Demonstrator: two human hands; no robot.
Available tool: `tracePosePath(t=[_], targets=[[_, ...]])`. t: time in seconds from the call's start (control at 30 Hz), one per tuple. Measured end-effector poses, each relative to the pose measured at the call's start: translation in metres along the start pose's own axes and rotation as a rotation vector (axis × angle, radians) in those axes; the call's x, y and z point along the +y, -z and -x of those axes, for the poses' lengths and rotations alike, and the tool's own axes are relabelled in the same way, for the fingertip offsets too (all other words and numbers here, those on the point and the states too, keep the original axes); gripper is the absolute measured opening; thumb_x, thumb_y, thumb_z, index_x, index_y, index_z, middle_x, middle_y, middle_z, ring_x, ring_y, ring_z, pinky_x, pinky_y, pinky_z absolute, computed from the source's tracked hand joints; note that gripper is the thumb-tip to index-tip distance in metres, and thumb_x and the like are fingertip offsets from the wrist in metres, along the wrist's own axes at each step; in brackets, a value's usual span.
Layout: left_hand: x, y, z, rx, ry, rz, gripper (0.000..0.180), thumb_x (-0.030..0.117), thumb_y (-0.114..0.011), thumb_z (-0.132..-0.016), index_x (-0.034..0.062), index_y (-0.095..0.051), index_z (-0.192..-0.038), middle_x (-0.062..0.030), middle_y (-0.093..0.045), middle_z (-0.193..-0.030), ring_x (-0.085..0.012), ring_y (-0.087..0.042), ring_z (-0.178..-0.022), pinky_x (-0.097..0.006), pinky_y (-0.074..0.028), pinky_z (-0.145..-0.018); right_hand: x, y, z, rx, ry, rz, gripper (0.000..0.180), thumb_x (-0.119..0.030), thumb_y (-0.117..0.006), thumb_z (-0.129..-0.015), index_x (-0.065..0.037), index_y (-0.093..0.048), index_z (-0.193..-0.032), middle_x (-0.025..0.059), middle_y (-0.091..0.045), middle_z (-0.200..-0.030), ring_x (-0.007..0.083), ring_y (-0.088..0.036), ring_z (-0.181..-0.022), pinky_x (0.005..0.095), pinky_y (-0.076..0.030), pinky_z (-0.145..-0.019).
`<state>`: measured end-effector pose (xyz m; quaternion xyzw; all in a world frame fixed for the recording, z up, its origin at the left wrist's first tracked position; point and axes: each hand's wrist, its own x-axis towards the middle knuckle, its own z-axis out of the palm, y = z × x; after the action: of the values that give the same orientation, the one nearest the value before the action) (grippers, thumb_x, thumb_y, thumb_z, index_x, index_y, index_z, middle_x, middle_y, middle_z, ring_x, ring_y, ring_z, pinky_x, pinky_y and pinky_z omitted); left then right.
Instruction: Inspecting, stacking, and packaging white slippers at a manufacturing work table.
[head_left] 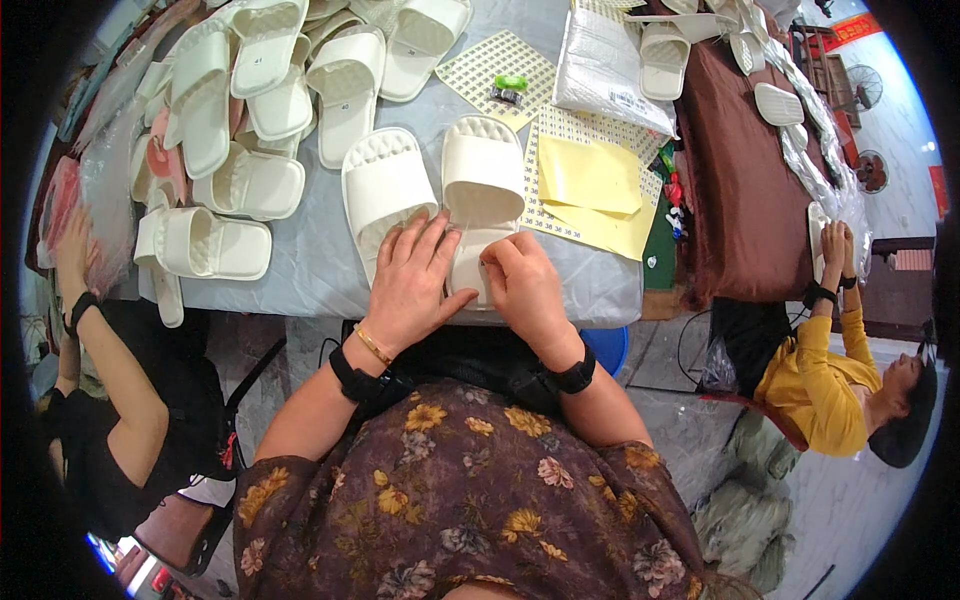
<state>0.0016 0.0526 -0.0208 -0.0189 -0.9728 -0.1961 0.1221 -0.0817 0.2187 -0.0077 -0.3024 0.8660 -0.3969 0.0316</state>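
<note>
A pair of white slippers lies side by side at the near edge of the table, toes pointing away from me. On the left slipper (388, 190) and the gap beside it rests my left hand (412, 280), its fingers stretched out and its thumb reaching to the heel of the right slipper (482, 170). My right hand (525, 290) is at that same heel, thumb and forefinger pinched together against the insole. Whatever sits between those fingertips is too small or too hidden to make out.
Several white slippers (235, 245) are heaped at the left. Sticker sheets (500, 65), yellow backing paper (590, 175) and a white plastic mailer (610, 75) lie at the right, with a small green roll (510, 82). Co-workers sit on both sides, one in a yellow top (830, 385).
</note>
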Motion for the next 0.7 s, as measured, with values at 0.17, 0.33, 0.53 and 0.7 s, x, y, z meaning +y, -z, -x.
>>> tracePosePath(t=[0.17,0.33,0.53,0.7], targets=[[0.0,-0.001,0.001,0.004,0.002,0.01,0.077,0.042,-0.077,-0.076,0.004,-0.051,-0.137,-0.0148,-0.045,-0.146,-0.0343,-0.038,-0.136,-0.049,-0.028,-0.113,0.008,0.002,-0.003,-0.058,0.032,-0.007,0.01,0.002,-0.062,-0.082,-0.001,-0.063,-0.091,0.0168,-0.059,-0.09,0.0373,-0.061,-0.085,0.0419,-0.051,-0.074],[-0.001,-0.001,0.001,0.015,-0.001,0.005,0.076,0.043,-0.076,-0.077,0.004,-0.051,-0.138,-0.0147,-0.045,-0.146,-0.0344,-0.039,-0.136,-0.049,-0.027,-0.113,0.003,0.005,-0.003,-0.116,0.068,0.072,0.011,0.002,-0.061,-0.082,-0.001,-0.062,-0.093,0.0182,-0.058,-0.093,0.0378,-0.06,-0.087,0.0417,-0.051,-0.075],[-0.001,-0.001,0.002,0.006,0.004,0.007,0.076,0.043,-0.075,-0.078,0.0038,-0.051,-0.138,-0.0151,-0.046,-0.146,-0.0344,-0.039,-0.136,-0.049,-0.027,-0.114,0.008,0.006,-0.003,-0.141,0.034,-0.019,0.014,0.001,-0.061,-0.082,-0.002,-0.061,-0.096,0.0183,-0.057,-0.097,0.0369,-0.059,-0.089,0.0411,-0.05,-0.076],[-0.003,-0.002,0.003,0.01,0.003,0.004,0.076,0.043,-0.076,-0.078,0.0033,-0.051,-0.138,-0.0156,-0.046,-0.145,-0.0344,-0.039,-0.136,-0.049,-0.027,-0.114,0.011,0.006,-0.004,-0.178,0.117,0.016,0.017,0.001,-0.062,-0.081,-0.002,-0.062,-0.098,0.0174,-0.057,-0.098,0.0354,-0.06,-0.085,0.0405,-0.051,-0.075]])
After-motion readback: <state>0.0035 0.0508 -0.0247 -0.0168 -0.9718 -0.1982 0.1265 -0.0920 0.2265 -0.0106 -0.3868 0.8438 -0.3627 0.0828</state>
